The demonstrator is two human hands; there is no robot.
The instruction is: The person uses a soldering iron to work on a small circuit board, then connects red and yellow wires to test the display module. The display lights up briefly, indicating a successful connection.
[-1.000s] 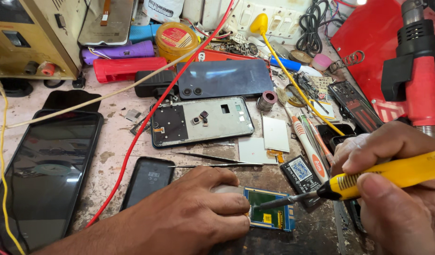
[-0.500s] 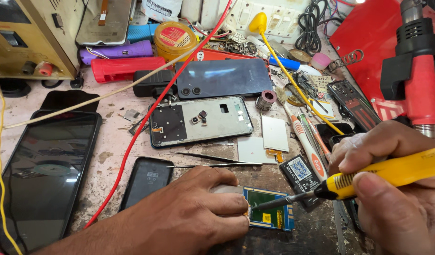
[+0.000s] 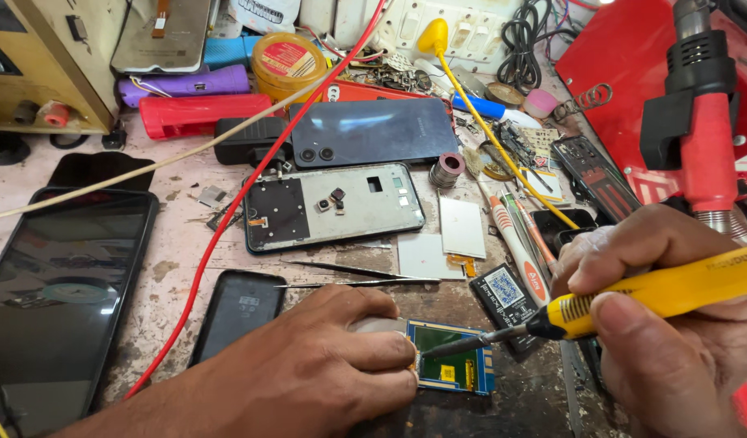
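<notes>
Bench work, soldering iron on a small board. All places are taken from the circuit board (image 3: 453,367) — green, with a blue edge and a small yellow part on its face, lying flat on the worn worktop (image 3: 179,235) at the near edge.

Left hand (image 3: 309,377): just left of the board, palm down, fingers curled and closed, fingertips pressing the board's left edge to pin it. A pale rounded thing shows under the knuckles; cannot tell what it is.

Right hand (image 3: 665,324): right of the board, fingers closed around a yellow soldering iron (image 3: 633,296), held like a pen. The dark tip reaches left and sits on the board's upper-left part, touching or all but touching — cannot tell which.

Around it:
- 2 tweezers (image 3: 357,276) lie just beyond the board.
- Open phone frame (image 3: 333,205) further beyond, with a dark phone back (image 3: 373,130) behind that.
- Small black part with a white label (image 3: 507,290), just beyond the board's right corner.
- Large black screen (image 3: 61,300), well to the left.
- Red hot-air gun (image 3: 702,122), well beyond and to the right.

To do this step well, in my judgement: keep the pinning fingers flat and clear of the tip; rest the right wrist on the worktop so the tip does not wander; touch 1 joint only and briefly; keep the iron's yellow cord (image 3: 503,154) off the board.
</notes>
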